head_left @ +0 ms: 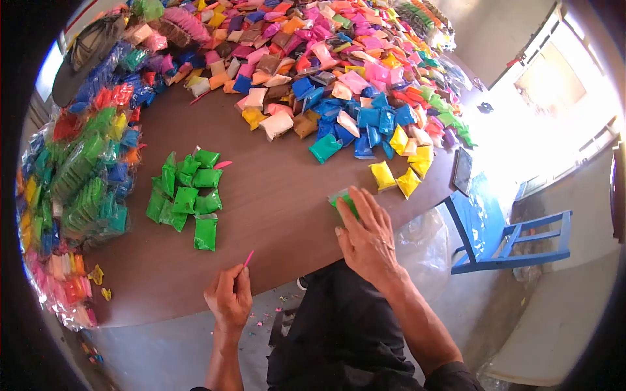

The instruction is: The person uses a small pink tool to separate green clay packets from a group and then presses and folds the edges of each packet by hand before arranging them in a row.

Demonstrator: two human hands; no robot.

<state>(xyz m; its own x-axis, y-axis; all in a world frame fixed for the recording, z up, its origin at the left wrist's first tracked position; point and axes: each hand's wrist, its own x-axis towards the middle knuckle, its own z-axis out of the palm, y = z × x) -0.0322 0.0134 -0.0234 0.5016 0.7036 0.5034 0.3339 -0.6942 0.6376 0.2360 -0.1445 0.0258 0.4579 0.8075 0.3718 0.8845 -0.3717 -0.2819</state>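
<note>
At left, clear bags of coloured packets [85, 163] are heaped along the edge of the brown table [261, 176]. To their right, a loose cluster of green packets [186, 200] is laid out. A thin pink stick [248, 259] is pinched between thumb and fingers of the left hand [229, 296] at the near edge. Farther right, one green packet [345, 203] is covered partly by the right hand [367, 236]; whether it is gripped cannot be told. Yellow packets [383, 176] are seen just beyond.
</note>
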